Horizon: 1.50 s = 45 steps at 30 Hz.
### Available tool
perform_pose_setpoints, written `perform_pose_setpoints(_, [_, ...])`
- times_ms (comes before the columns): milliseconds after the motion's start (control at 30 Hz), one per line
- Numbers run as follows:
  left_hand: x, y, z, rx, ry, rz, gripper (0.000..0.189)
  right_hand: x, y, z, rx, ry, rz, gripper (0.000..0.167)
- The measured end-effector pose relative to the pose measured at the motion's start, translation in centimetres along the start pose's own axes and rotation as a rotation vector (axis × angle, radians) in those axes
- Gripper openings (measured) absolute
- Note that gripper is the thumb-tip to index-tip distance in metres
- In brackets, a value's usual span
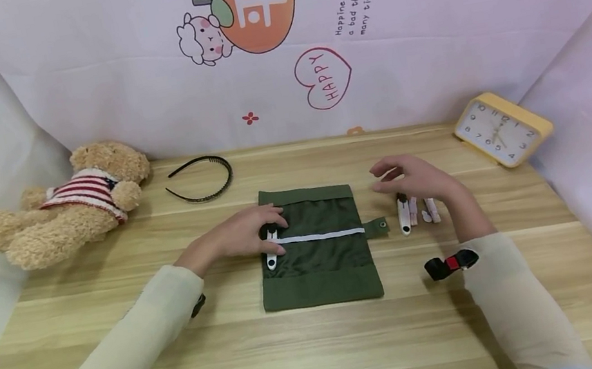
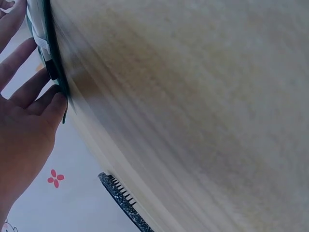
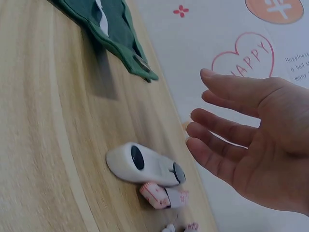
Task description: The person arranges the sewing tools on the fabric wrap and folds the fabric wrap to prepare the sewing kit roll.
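A dark green fabric pouch [image 1: 322,288] lies unrolled on the table, with a white elastic band [image 1: 322,236] across its middle and a snap tab [image 1: 376,228] at the right. Near its left edge lies a small white tool [image 1: 272,261] with black ends, crossing the band. Over that tool is my left hand [image 1: 242,232], its fingers loosely spread and the thumb beside the white body. My right hand [image 1: 418,176] hovers with relaxed fingers and nothing in them. Below it, a similar white tool [image 3: 149,166] rests on the wood.
Small pink-and-white patterned pieces [image 3: 161,195] lie beside the loose tool. A black headband [image 1: 229,173] is behind the pouch on the left. A teddy bear [image 1: 81,201] lies at the far left, and a yellow clock [image 1: 504,127] stands at the back right.
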State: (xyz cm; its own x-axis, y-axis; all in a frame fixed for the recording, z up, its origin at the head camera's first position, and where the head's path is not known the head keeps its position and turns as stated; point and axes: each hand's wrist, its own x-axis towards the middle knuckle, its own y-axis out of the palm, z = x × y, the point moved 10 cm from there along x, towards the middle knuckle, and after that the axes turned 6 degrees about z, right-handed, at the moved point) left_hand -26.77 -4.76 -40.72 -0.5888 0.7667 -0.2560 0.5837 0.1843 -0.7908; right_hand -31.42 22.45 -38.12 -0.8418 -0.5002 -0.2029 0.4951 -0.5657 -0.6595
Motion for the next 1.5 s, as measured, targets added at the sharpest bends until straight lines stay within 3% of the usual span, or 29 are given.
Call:
perform_pose_setpoints(267, [0.0,0.1,-0.1,0.019,0.003,0.003,0.042,-1.2,-1.0,-2.1,0.041,0.111,-0.043,0.056])
perform_pose_setpoints(533, [-0.1,0.2,0.0,0.006,-0.006,0.004,0.036,-1.7,-1.6,-4.0,0.045,0.158,-0.062,0.056])
perform_pose_setpoints(1033, [-0.1,0.3,0.2,-0.012,-0.026,0.01,0.035,-1.7,-1.1,-5.0,-0.013,0.207,-0.022,0.049])
perform_pose_setpoints(1267, [0.0,0.4,0.3,-0.013,-0.018,0.004,0.025,-1.2,-0.9,-5.6,-0.073,0.256,-0.01,0.047])
perform_pose_setpoints(1500, [0.0,0.3,-0.1,-0.016,-0.011,0.003,0.021,-0.8,-0.7,-5.3,-0.06,0.253,0.006,0.041])
